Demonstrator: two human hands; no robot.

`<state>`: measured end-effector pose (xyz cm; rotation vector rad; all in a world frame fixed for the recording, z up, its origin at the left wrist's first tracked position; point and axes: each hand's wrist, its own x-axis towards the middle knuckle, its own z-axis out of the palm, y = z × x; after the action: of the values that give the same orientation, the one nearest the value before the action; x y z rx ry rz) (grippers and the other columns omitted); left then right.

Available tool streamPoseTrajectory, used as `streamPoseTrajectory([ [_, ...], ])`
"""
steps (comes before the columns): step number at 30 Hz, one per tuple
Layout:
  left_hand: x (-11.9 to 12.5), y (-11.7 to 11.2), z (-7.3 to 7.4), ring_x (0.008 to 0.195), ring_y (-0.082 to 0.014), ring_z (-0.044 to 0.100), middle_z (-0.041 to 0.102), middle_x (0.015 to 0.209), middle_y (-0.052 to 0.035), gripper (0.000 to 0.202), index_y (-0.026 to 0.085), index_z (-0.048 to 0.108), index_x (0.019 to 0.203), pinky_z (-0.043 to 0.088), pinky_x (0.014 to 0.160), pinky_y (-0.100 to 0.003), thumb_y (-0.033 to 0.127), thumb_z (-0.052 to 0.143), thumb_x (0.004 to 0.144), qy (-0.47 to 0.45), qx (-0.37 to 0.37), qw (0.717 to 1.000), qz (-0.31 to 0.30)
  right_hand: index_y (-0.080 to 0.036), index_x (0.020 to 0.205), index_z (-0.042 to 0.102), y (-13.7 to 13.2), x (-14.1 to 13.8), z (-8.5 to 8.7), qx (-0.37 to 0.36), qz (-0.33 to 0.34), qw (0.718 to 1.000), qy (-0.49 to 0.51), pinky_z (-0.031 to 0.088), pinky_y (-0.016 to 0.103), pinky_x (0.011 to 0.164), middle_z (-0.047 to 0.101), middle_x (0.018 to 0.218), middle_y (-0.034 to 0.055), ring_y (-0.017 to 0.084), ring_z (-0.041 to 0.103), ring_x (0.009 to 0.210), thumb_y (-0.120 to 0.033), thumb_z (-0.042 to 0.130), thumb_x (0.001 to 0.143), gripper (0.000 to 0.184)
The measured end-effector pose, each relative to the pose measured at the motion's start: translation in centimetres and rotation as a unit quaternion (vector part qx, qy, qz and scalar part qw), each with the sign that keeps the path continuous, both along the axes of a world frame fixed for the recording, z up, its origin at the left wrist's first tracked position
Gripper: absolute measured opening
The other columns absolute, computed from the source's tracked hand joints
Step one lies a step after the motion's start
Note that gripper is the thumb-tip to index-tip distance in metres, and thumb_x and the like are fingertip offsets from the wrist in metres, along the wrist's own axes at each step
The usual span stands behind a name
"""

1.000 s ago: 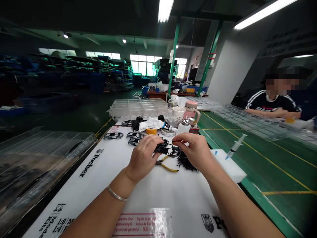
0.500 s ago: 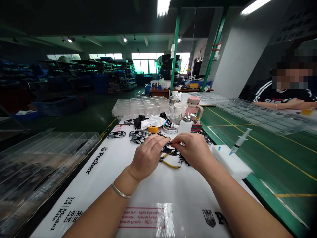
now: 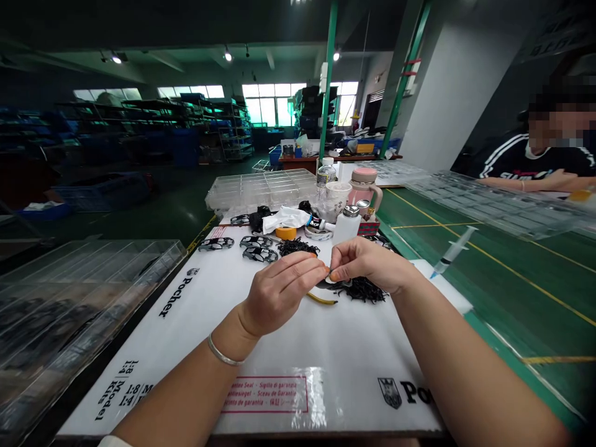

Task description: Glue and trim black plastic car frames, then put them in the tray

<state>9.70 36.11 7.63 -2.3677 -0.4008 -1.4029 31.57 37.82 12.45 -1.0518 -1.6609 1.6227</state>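
My left hand [image 3: 279,292] and my right hand [image 3: 367,264] meet over the white box lid [image 3: 288,347], fingertips pinched together on a small black plastic part [image 3: 336,284]. A silver bracelet sits on my left wrist. Just under the hands lie yellow-handled pliers [image 3: 321,300] and a heap of small black parts [image 3: 365,289]. Several black openwork pieces [image 3: 255,242] lie farther back on the lid, with another black heap [image 3: 295,247] beside them.
At the back stand an orange tape roll [image 3: 285,233], a white tube [image 3: 291,218], a white bottle [image 3: 346,226], a pink cup [image 3: 364,189] and clear compartment trays [image 3: 261,189]. A syringe [image 3: 451,251] sticks from white foam. Clear trays [image 3: 69,298] stand left. Another person [image 3: 540,164] sits right.
Both hands have drawn slightly toward me and their fingertips have closed tighter on the black part. The camera has tipped down and left a little.
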Motion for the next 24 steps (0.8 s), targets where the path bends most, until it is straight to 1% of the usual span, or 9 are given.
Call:
streamPoseTrajectory([
  [3, 0.0, 0.0, 0.0, 0.116, -0.0181, 0.06, 0.07, 0.113, -0.0048, 0.044, 0.013, 0.059, 0.118, 0.056, 0.1, -0.033, -0.003, 0.068, 0.078, 0.002, -0.001, 1.0, -0.008, -0.013, 0.066, 0.065, 0.2, -0.1, -0.3, -0.012, -0.006, 1.0, 0.009, 0.044, 0.021, 0.059, 0.067, 0.065, 0.0013, 0.011, 0.06, 0.061, -0.022, 0.085, 0.053, 0.025],
  [7, 0.0, 0.0, 0.3, 0.115, -0.0176, 0.06, 0.07, 0.111, -0.0043, 0.043, 0.014, 0.059, 0.118, 0.057, 0.099, -0.033, -0.002, 0.068, 0.079, -0.009, 0.002, 1.0, 0.002, -0.013, 0.067, 0.064, 0.2, 0.0, -0.3, 0.018, 0.0, 1.0, 0.012, 0.043, 0.019, 0.059, 0.067, 0.066, 0.001, 0.009, 0.059, 0.062, -0.023, 0.085, 0.056, 0.026],
  [10, 0.1, -0.1, 0.7, 0.114, -0.0179, 0.061, 0.07, 0.11, -0.0041, 0.041, 0.015, 0.058, 0.117, 0.057, 0.099, -0.035, 0.001, 0.069, 0.08, -0.017, 0.006, 1.0, 0.014, -0.014, 0.077, 0.065, 0.0, 0.6, 0.1, 0.033, 0.016, 0.999, 0.03, 0.043, 0.018, 0.059, 0.066, 0.07, 0.0, 0.008, 0.056, 0.063, -0.026, 0.083, 0.064, 0.026],
  [13, 0.1, -0.2, 0.9, 0.113, -0.0181, 0.062, 0.071, 0.109, -0.004, 0.04, 0.016, 0.058, 0.116, 0.058, 0.097, -0.035, 0.0, 0.068, 0.081, -0.02, 0.003, 1.0, 0.021, -0.016, 0.089, 0.066, -0.2, 1.5, 0.6, 0.054, -0.018, 0.998, 0.039, 0.045, 0.019, 0.061, 0.065, 0.077, 0.0011, 0.009, 0.058, 0.067, -0.031, 0.08, 0.069, 0.029],
  [16, 0.1, -0.3, 0.9, 0.112, -0.0184, 0.063, 0.071, 0.109, -0.0038, 0.04, 0.017, 0.057, 0.116, 0.058, 0.096, -0.036, 0.001, 0.067, 0.081, -0.019, 0.001, 1.0, 0.021, -0.015, 0.089, 0.067, -0.3, 1.8, 1.0, 0.092, -0.04, 0.995, 0.012, 0.047, 0.022, 0.063, 0.065, 0.08, 0.003, 0.011, 0.058, 0.07, -0.034, 0.078, 0.07, 0.029],
  [20, 0.0, -0.4, 0.8, 0.114, -0.0186, 0.062, 0.071, 0.109, -0.0038, 0.04, 0.017, 0.057, 0.117, 0.057, 0.097, -0.037, 0.001, 0.067, 0.081, -0.012, -0.005, 1.0, 0.023, -0.015, 0.087, 0.07, -0.3, 1.2, 0.8, 0.132, -0.009, 0.991, -0.034, 0.047, 0.024, 0.066, 0.066, 0.079, 0.0031, 0.012, 0.058, 0.071, -0.035, 0.075, 0.072, 0.026],
  [21, 0.0, -0.4, 0.8, 0.114, -0.0187, 0.062, 0.071, 0.109, -0.0038, 0.041, 0.017, 0.057, 0.117, 0.057, 0.097, -0.037, 0.001, 0.066, 0.081, -0.013, -0.009, 1.0, 0.023, -0.014, 0.086, 0.07, -0.4, 1.1, 0.7, 0.156, -0.03, 0.986, -0.048, 0.047, 0.025, 0.066, 0.067, 0.08, 0.0034, 0.013, 0.058, 0.071, -0.036, 0.075, 0.073, 0.026],
  [22, -0.1, -0.4, 0.8, 0.114, -0.0188, 0.062, 0.071, 0.109, -0.0038, 0.042, 0.018, 0.057, 0.118, 0.057, 0.097, -0.037, 0.0, 0.066, 0.081, -0.016, -0.014, 1.0, 0.022, -0.014, 0.086, 0.07, -0.5, 1.1, 0.5, 0.193, -0.073, 0.976, -0.069, 0.048, 0.026, 0.066, 0.067, 0.08, 0.0043, 0.015, 0.059, 0.073, -0.038, 0.074, 0.075, 0.027],
  [24, -0.2, 0.1, 0.6, 0.114, -0.0191, 0.062, 0.07, 0.11, -0.0043, 0.043, 0.018, 0.056, 0.119, 0.057, 0.098, -0.039, -0.001, 0.064, 0.081, -0.024, -0.026, 0.999, 0.014, -0.014, 0.091, 0.07, -0.9, 1.3, 0.4, 0.277, -0.177, 0.936, -0.127, 0.05, 0.029, 0.069, 0.068, 0.087, 0.0077, 0.019, 0.062, 0.08, -0.043, 0.067, 0.082, 0.031],
])
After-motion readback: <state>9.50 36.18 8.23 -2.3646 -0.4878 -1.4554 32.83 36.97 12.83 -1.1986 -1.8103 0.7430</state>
